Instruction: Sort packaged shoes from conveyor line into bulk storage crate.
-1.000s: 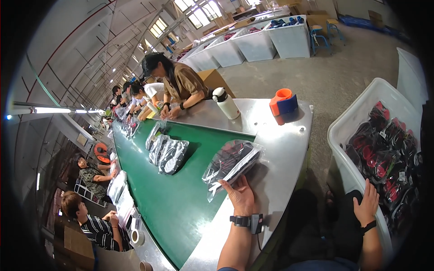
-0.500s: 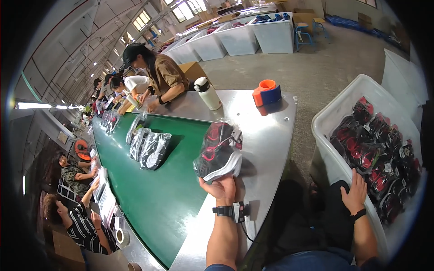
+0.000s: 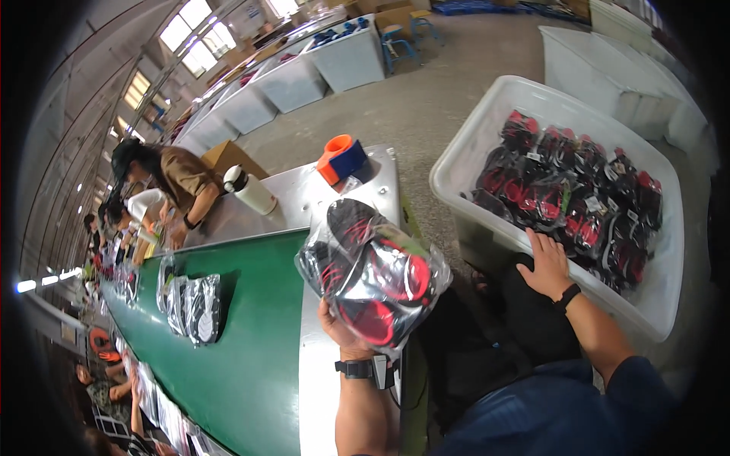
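Note:
A clear plastic bag of black shoes (image 3: 353, 228) with red linings and laces rests in my left hand (image 3: 341, 333), above the metal table edge. My fingers are partly hidden under the bag, and the shoe openings face me. My right hand (image 3: 544, 266) lies with its fingers spread at the near rim of a large white bin (image 3: 487, 99). Inside that bin are many bagged black-and-red shoes (image 3: 544, 201). On the green conveyor belt (image 3: 258, 334), further left, lie bagged black-and-white shoes (image 3: 194, 304).
A white bottle (image 3: 255, 194) and an orange and blue roll (image 3: 338, 159) stand on the metal table (image 3: 293, 182). Co-workers line the belt, one in a brown shirt (image 3: 186, 178). More white bins (image 3: 346, 61) stand behind, with blue stools (image 3: 395, 49) beside them.
My view has swung right toward the bin. The bagged shoes in my left hand have turned from side-on to show their red insides. My right hand stays at the bin rim.

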`<move>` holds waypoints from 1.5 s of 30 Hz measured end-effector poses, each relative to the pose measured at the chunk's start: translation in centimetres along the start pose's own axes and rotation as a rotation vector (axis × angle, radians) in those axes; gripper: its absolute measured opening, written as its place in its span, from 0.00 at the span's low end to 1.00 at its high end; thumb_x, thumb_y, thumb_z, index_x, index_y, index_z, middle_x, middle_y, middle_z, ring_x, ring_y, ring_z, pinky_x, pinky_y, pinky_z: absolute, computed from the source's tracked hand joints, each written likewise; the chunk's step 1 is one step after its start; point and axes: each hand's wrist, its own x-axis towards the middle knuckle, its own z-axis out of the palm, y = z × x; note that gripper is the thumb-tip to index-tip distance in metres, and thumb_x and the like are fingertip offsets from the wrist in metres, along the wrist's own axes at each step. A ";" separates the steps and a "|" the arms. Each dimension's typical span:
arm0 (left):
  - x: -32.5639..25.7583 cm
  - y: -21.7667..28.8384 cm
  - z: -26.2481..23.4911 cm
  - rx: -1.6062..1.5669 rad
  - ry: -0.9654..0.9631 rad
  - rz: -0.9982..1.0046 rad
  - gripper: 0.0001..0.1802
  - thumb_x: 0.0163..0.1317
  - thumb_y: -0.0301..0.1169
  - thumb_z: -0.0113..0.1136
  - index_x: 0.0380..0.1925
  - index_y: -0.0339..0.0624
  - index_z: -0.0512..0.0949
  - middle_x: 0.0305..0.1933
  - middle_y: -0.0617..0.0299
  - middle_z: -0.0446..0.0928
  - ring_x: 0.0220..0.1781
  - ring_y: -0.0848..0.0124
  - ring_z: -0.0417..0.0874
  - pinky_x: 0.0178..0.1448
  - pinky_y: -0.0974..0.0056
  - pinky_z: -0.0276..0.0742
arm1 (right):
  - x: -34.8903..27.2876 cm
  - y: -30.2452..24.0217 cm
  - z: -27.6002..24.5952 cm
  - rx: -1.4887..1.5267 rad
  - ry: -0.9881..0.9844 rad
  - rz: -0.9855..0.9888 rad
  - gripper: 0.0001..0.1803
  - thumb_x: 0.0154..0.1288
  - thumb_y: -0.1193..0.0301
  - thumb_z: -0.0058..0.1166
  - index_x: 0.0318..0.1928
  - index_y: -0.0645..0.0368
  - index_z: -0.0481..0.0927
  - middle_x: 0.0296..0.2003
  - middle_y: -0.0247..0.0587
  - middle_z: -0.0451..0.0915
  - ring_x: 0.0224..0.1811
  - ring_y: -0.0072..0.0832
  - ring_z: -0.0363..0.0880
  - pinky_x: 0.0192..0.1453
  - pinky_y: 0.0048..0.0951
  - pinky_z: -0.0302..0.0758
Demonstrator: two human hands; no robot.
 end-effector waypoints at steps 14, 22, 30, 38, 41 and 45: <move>-2.4 -1.5 -1.6 0.263 -0.023 0.039 0.42 0.61 0.60 0.58 0.66 0.39 0.74 0.62 0.52 0.81 0.61 0.53 0.83 0.65 0.44 0.80 | 0.1 3.6 -1.3 0.654 0.019 -0.078 0.36 0.72 0.52 0.64 0.71 0.61 0.74 0.62 0.52 0.79 0.67 0.46 0.76 0.70 0.44 0.72; -1.7 -4.2 -1.7 0.423 -0.703 -0.623 0.44 0.67 0.52 0.60 0.73 0.31 0.66 0.64 0.45 0.78 0.62 0.56 0.83 0.67 0.51 0.79 | -0.6 -0.6 -15.9 1.394 -0.275 -0.203 0.30 0.84 0.59 0.52 0.76 0.61 0.67 0.61 0.43 0.82 0.64 0.24 0.77 0.68 0.31 0.74; -4.8 -6.3 1.6 0.626 -0.676 -0.983 0.39 0.74 0.34 0.60 0.79 0.34 0.57 0.75 0.48 0.70 0.72 0.62 0.76 0.74 0.61 0.71 | -3.3 -3.7 -14.9 0.583 -0.348 -0.517 0.41 0.62 0.40 0.68 0.61 0.63 0.77 0.47 0.54 0.86 0.50 0.54 0.85 0.53 0.49 0.81; -5.2 -6.9 1.5 0.754 -0.624 -0.959 0.38 0.75 0.35 0.60 0.77 0.29 0.59 0.77 0.49 0.68 0.77 0.59 0.71 0.78 0.54 0.66 | -2.3 -3.1 -14.7 0.856 -0.401 -0.363 0.28 0.65 0.49 0.67 0.49 0.61 0.83 0.36 0.52 0.87 0.42 0.51 0.87 0.44 0.48 0.80; -6.2 -8.9 6.0 0.571 -0.694 -0.740 0.46 0.75 0.49 0.60 0.80 0.30 0.56 0.77 0.45 0.68 0.78 0.57 0.69 0.82 0.53 0.58 | -3.3 -1.1 -13.5 0.830 -0.252 -0.203 0.24 0.66 0.52 0.68 0.45 0.63 0.84 0.31 0.53 0.86 0.37 0.52 0.87 0.41 0.47 0.79; -4.0 -9.0 4.9 0.696 -0.557 -0.421 0.45 0.78 0.54 0.54 0.80 0.32 0.55 0.75 0.38 0.70 0.77 0.47 0.72 0.81 0.41 0.62 | -5.6 6.5 -14.3 0.672 -0.007 0.134 0.17 0.70 0.60 0.68 0.44 0.63 0.86 0.30 0.47 0.84 0.32 0.26 0.82 0.38 0.32 0.77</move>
